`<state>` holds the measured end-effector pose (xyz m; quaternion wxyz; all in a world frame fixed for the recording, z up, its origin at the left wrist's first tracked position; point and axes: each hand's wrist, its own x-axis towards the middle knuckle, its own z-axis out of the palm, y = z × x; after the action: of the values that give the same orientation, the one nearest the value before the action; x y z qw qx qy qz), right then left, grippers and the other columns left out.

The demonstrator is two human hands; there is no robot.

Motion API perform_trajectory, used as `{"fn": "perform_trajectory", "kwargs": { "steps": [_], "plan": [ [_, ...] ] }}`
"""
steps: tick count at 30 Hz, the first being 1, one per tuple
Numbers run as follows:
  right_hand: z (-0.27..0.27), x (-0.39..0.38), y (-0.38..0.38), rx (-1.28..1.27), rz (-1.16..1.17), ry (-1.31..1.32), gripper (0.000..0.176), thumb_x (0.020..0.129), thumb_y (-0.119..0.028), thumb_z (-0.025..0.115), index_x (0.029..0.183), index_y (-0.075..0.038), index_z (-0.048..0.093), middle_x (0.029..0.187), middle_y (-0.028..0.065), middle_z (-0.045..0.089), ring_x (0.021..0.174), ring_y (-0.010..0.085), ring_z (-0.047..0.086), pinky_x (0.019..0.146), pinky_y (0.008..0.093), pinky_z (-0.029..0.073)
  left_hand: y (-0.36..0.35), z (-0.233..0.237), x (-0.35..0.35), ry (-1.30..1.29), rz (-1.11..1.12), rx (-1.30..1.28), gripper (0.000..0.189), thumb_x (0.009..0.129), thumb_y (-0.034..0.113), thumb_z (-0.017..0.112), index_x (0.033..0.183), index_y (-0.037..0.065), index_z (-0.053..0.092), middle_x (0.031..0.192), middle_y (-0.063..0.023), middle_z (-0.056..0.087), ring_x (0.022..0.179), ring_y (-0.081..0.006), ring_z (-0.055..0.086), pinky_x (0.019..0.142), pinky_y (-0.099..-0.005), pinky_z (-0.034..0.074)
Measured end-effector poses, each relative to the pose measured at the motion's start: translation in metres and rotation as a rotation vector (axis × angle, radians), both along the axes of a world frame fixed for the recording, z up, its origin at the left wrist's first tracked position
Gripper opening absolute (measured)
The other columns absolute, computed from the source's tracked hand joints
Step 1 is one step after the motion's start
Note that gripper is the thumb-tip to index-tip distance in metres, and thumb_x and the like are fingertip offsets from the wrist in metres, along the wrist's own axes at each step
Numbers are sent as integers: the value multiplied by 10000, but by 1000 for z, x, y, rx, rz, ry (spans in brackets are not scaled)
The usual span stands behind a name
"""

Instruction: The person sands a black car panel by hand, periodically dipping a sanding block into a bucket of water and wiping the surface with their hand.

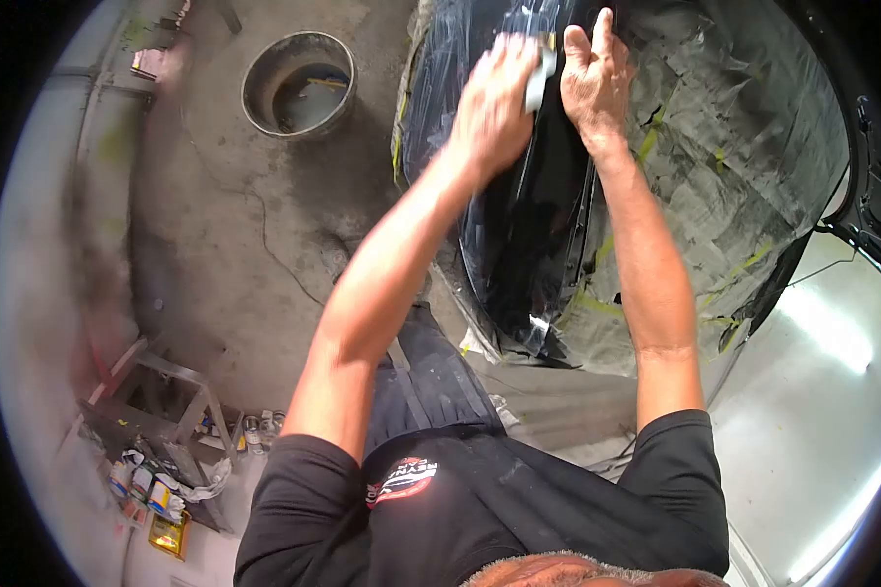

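Concrete flooring (pixel 235 205), grey and stained, extends along the left side of the work area. A round bucket (pixel 257 108) rests on it, containing liquid and a narrow yellow-and-blue item (pixel 328 82). A thin cord (pixel 267 235) runs across the floor toward the person's legs. At lower left, a metal stand (pixel 171 370) is positioned near cans (pixel 255 430), bottles (pixel 140 481) and a yellow packet (pixel 169 535).

The panel (pixel 529 230), black and glossy, is located ahead of the person and extends away from the body. Whitish, wet-looking streaks cover its left portion. Wrinkled grey masking (pixel 744 137) borders its right side, with strips of yellow-green tape (pixel 649 140) attached. Bright bands of light show on a pale area at far right.

Both arms are extended forward over the panel. The left hand (pixel 499 103) is palm down, fingers close together, and holds a pale grey pad (pixel 541 78) at its thumb side, over the streaked portion; this hand is motion-blurred. The right hand (pixel 597 88) is at the panel's right side, just beside the masking, palm down, with index finger extended and thumb spread; whether it grips anything cannot be determined. The shirt (pixel 460 523) is black and carries a round red-and-white print (pixel 401 481).
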<state>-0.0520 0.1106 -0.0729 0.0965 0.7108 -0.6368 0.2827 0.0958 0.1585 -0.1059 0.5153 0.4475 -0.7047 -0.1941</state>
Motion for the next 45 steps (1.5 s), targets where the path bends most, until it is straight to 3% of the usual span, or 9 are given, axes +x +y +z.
{"fn": "perform_trajectory", "kwargs": {
  "steps": [1,7,22,25,28,31,35,39,45],
  "plan": [
    [-1,-2,-2,102,5,-68,769,1021,-553,524,1532,5,386,1367,279,567,1301,430,520,1114,499,393,42,-3,7,-44,-36,21,603,757,-75,563,1358,-80,513,1418,-311,523,1389,-482,433,1164,-519,355],
    [3,5,3,76,-20,3,741,1029,-516,520,1541,-7,354,1295,253,537,1093,444,578,931,530,512,205,-40,19,-162,-118,224,640,829,19,648,1454,-20,516,1527,-231,483,1486,-394,375,1209,-526,297],
    [35,21,5,246,-45,-11,853,1036,-585,399,1576,55,236,1408,314,495,1205,491,514,1058,548,398,-204,1,-6,7,-84,98,556,815,-38,587,1364,23,530,1449,-211,513,1431,-403,402,1180,-549,328],
    [37,24,5,304,-105,-37,866,1028,-594,412,1570,62,250,1499,310,437,1275,495,490,1094,543,379,-296,10,-16,-4,-41,-5,441,768,-44,590,1204,15,569,1274,-164,588,1228,-382,532,1011,-490,432],
    [40,26,5,352,-148,-46,874,1021,-598,431,1566,64,262,1517,303,426,1311,490,475,1114,535,369,-303,11,-18,45,-15,-52,407,742,-60,572,1142,16,574,1190,-153,602,1117,-372,559,928,-472,438],
    [38,24,8,363,-152,-50,874,1018,-597,445,1563,65,273,1524,296,424,1332,487,463,1132,525,359,-208,18,8,26,-237,212,604,853,-58,557,1447,-8,464,1495,-322,443,1445,-489,359,1201,-547,283],
    [38,22,10,394,-158,-75,870,1020,-585,462,1569,61,267,1543,285,406,1356,469,449,1139,513,354,-94,-9,43,-126,-509,211,556,888,45,602,1436,15,510,1494,-249,477,1450,-462,378,1191,-555,298],
    [37,21,9,399,-157,-56,877,1022,-589,458,1566,71,266,1507,298,434,1332,464,467,1133,512,358,-185,0,31,-40,-385,247,656,834,25,621,1470,20,458,1549,-226,431,1488,-423,335,1198,-570,276],
    [40,21,9,419,-169,-41,897,1018,-604,452,1571,73,251,1482,300,459,1291,463,499,1110,508,377,-380,16,-22,48,-118,29,473,727,-31,607,1196,8,558,1223,-187,577,1219,-382,505,1000,-463,432]
  ]
}}
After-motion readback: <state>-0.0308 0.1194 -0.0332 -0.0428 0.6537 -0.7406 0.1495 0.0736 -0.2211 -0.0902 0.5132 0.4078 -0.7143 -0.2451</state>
